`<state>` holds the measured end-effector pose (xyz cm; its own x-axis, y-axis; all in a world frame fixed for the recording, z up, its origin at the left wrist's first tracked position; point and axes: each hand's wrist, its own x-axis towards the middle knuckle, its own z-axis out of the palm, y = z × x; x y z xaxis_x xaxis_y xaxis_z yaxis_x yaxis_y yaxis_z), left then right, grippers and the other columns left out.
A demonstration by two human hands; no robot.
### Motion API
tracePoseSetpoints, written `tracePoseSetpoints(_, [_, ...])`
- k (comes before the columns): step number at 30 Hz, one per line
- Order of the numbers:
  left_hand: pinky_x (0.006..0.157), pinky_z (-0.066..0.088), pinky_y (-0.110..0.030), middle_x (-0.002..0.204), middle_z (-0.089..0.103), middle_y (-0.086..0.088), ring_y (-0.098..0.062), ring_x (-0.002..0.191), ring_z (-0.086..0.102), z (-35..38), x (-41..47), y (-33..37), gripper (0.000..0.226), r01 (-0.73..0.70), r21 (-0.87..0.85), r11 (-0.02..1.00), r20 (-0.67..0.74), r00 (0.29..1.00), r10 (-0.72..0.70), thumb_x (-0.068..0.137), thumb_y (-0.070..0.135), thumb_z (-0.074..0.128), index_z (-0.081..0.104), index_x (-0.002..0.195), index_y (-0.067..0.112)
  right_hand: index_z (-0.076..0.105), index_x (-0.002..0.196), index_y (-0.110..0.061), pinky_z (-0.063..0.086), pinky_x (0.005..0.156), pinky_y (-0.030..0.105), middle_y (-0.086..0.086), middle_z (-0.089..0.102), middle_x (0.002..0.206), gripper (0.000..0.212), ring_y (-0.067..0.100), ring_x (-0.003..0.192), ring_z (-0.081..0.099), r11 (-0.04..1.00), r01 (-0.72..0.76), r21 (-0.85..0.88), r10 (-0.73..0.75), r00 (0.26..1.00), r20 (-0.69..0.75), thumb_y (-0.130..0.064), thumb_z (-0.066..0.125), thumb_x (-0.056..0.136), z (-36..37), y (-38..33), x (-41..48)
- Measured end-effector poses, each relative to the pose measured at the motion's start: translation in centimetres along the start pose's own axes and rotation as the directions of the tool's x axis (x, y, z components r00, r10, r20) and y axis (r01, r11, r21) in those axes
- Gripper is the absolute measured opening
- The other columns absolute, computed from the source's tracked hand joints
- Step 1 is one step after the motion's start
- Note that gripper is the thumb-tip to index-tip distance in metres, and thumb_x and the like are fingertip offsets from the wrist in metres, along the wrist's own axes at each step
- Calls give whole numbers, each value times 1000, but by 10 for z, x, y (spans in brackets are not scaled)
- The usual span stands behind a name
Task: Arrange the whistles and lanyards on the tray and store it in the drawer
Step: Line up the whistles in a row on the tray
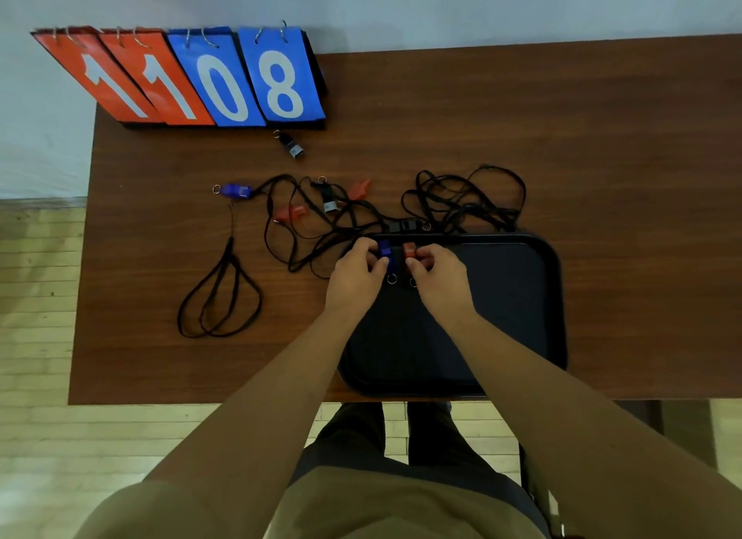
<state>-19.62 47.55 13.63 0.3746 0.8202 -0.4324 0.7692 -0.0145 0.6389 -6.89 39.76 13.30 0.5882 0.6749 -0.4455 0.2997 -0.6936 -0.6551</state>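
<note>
Fingers [375, 257] of the left hand [355, 277] are pinched narrow on a blue whistle [385, 251]; those of the right hand [439, 275] are pinched narrow on a red whistle [408, 250]. Both whistles sit side by side, just apart, at the far left corner of the black tray [522, 297], each with its metal ring pointing toward the person. Whether they rest on the tray floor or are lifted slightly cannot be told.

Tray lies on the brown table [562, 137], at its near edge, right of centre.

Remaining items on the table, outside the tray:
- A second blue whistle [237, 190], left of the tangle, ring pointing left.
- Two more red whistles, one [295, 213] within the tangle and one [360, 188] at its far side.
- A black whistle [328, 199] between those two red ones.
- Another black whistle [294, 145] apart, just before the scoreboard.
- A further black whistle [407, 225] just beyond the tray's far rim.
- Tangled black lanyards [461, 201] spread from the table's middle to the tray's far edge, some cord touching the rim.
- One lanyard [221, 297] lying separately in loops to the left.

Scoreboard [192, 81] at the far left corner reads 11 in red and 08 in blue.
</note>
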Motion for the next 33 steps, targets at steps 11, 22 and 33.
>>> tracePoseSetpoints(11, [73,51,-21,97,66,7,-5,83,61,3,0,-6,21,-72,-73,995,-21,997,71,95,22,64,66,115,20,66,112,-15,58,78,34,0,66,99,19,13,86,64,999,0,33,-1,1000,23,-24,67,95,5,-9,1])
tracePoseSetpoints(22, [71,53,-25,101,62,8,-8,82,61,6,-2,-5,33,-42,-118,992,-30,999,39,95,31,64,56,126,25,67,115,-14,56,76,31,-1,66,96,26,10,84,63,1000,23,11,-23,999,37,-32,67,95,-2,-13,3])
tracePoseSetpoints(33, [86,52,-22,111,56,8,-5,97,58,-59,20,-23,19,-24,-6,1000,-237,971,22,97,17,59,60,116,22,65,126,-9,54,92,40,7,56,126,30,23,104,63,912,302,-277,-267,951,159,-16,61,97,-32,-33,50])
